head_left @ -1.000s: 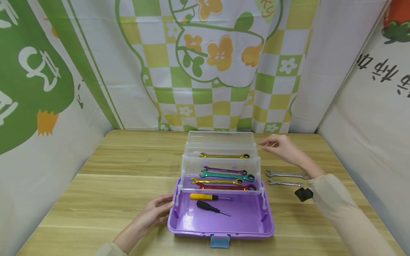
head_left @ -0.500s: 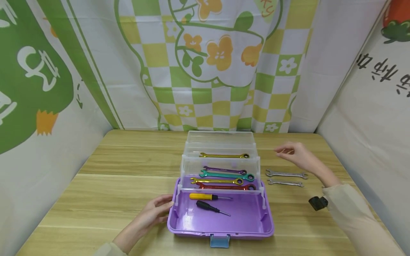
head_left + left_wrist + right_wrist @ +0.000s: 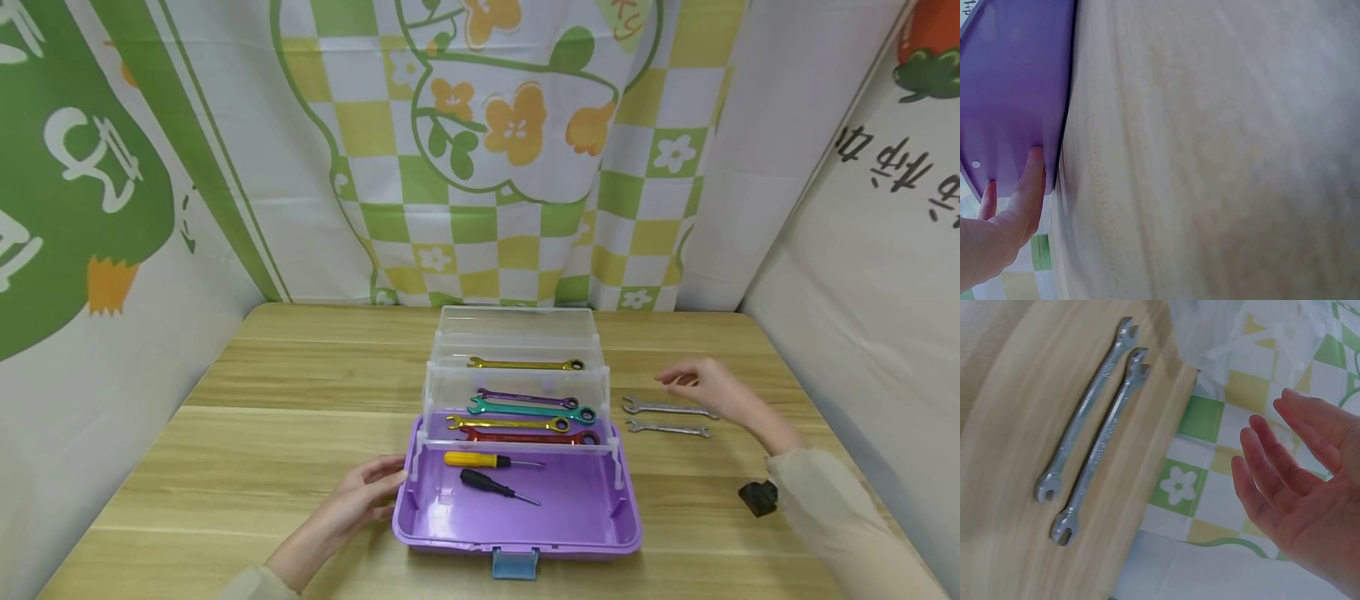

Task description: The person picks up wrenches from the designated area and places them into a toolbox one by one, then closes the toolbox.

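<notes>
A purple toolbox (image 3: pixel 517 548) stands open on the table, its clear trays raised toward the back. My left hand (image 3: pixel 360 492) touches the box's left side with extended fingers; fingertips (image 3: pixel 1035 153) rest on the purple wall in the left wrist view. Two silver open-end wrenches, a longer one (image 3: pixel 671 408) and a shorter one (image 3: pixel 667 429), lie right of the box. Over the longer one hovers my right hand (image 3: pixel 708 390), holding nothing, fingers loosely bent. A yellow screwdriver (image 3: pixel 472 460) and a black screwdriver (image 3: pixel 487 483) lie in the box's bottom.
In the clear trays lie a gold wrench (image 3: pixel 525 365) at the back, then a purple wrench (image 3: pixel 528 398), a teal wrench (image 3: pixel 525 409), another gold wrench (image 3: pixel 510 424) and a red wrench (image 3: pixel 525 438). A blue latch (image 3: pixel 514 564) hangs at the box's front. Patterned curtains (image 3: pixel 495 250) border the table.
My right hand has moved away from the tray's right edge, rightward and toward me, to over the silver wrenches. The left hand and the toolbox have stayed put.
</notes>
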`<control>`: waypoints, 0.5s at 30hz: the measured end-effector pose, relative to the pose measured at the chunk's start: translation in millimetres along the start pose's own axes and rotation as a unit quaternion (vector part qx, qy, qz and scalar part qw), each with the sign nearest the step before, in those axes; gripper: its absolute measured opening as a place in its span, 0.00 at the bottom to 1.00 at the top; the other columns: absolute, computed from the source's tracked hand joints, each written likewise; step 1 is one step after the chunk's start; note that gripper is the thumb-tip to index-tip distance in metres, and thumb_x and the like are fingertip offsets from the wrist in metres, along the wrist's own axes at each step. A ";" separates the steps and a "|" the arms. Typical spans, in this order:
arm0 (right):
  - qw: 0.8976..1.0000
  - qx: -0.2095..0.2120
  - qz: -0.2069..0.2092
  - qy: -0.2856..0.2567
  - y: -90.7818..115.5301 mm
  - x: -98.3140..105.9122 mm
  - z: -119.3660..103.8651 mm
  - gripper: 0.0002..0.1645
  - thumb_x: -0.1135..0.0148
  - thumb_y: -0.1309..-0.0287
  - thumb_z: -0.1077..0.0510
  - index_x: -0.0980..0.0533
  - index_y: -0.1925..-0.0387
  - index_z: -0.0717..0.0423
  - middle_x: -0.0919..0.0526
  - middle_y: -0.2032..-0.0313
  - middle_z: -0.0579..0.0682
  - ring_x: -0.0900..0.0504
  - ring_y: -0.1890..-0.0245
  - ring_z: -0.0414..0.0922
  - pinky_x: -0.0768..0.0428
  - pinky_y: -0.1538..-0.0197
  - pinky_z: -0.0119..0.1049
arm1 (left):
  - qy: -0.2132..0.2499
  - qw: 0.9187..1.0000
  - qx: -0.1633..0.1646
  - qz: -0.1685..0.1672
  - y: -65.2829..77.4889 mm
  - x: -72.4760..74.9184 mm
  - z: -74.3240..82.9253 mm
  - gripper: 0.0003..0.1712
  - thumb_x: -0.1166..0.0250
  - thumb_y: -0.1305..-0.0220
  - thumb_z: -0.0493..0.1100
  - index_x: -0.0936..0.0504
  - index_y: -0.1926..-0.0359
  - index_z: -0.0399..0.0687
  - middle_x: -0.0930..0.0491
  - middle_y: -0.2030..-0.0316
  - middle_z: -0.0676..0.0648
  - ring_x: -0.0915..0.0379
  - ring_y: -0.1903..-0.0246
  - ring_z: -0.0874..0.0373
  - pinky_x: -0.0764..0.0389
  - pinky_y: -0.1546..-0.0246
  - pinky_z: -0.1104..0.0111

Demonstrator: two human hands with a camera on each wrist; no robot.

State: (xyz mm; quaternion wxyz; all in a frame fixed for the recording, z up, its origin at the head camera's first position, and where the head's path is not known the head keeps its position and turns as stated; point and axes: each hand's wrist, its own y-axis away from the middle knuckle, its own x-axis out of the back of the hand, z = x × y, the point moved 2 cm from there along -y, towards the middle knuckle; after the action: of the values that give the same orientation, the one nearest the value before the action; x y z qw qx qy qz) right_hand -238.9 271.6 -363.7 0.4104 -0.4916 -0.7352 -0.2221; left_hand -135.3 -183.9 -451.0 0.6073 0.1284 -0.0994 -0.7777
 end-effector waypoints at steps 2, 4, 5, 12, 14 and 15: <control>1.000 -0.003 -0.010 -0.002 0.6 -3.5 3.5 0.14 0.43 0.47 0.63 0.24 0.60 0.69 0.19 0.64 0.60 0.22 0.68 0.47 0.20 0.66 0.33 | -0.001 1.000 -0.001 0.000 0.1 0.1 0.1 0.37 0.42 0.43 0.44 0.46 0.40 0.26 0.42 0.42 0.29 0.30 0.53 0.52 0.25 0.52 0.59; 1.000 -0.003 -0.016 -0.004 0.6 -7.3 7.3 0.14 0.43 0.48 0.63 0.24 0.60 0.69 0.19 0.64 0.61 0.22 0.69 0.46 0.21 0.67 0.31 | -0.002 1.000 -0.001 0.000 0.2 0.2 0.1 0.37 0.42 0.43 0.44 0.46 0.40 0.26 0.41 0.42 0.29 0.30 0.53 0.52 0.25 0.53 0.59; 1.000 -0.003 -0.018 -0.005 0.5 -9.4 9.5 0.13 0.42 0.48 0.64 0.24 0.61 0.69 0.19 0.64 0.61 0.22 0.69 0.46 0.21 0.67 0.30 | -0.002 1.000 -0.001 0.001 0.3 0.2 0.2 0.37 0.42 0.43 0.44 0.46 0.40 0.26 0.41 0.43 0.29 0.30 0.53 0.52 0.25 0.53 0.59; 0.999 0.016 -0.027 -0.002 0.4 -23.2 18.2 0.11 0.40 0.52 0.66 0.23 0.65 0.69 0.20 0.65 0.62 0.22 0.71 0.45 0.22 0.68 0.28 | -0.003 1.000 -0.001 0.002 0.0 0.3 0.0 0.37 0.42 0.43 0.44 0.46 0.40 0.26 0.41 0.43 0.30 0.30 0.53 0.52 0.25 0.52 0.59; 0.999 0.019 -0.032 -0.005 0.6 -26.7 19.6 0.11 0.39 0.53 0.67 0.23 0.66 0.70 0.19 0.67 0.61 0.22 0.72 0.45 0.21 0.69 0.28 | -0.004 1.000 -0.002 0.000 -0.1 0.5 0.0 0.37 0.42 0.43 0.44 0.46 0.40 0.26 0.41 0.43 0.30 0.30 0.53 0.52 0.25 0.53 0.59; 0.999 0.021 -0.034 -0.005 0.6 -28.4 20.0 0.10 0.39 0.54 0.67 0.23 0.67 0.70 0.19 0.68 0.60 0.22 0.72 0.45 0.22 0.69 0.28 | -0.005 1.000 -0.002 0.000 -0.1 0.6 -0.1 0.36 0.42 0.43 0.44 0.46 0.40 0.26 0.40 0.43 0.30 0.30 0.53 0.52 0.25 0.53 0.59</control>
State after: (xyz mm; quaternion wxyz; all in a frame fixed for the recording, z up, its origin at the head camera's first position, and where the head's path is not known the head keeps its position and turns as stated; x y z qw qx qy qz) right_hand -240.9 271.1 -398.4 0.4094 -0.4583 -0.7582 -0.2178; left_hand -135.5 -184.5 -451.1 0.6069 0.1234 -0.1006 -0.7786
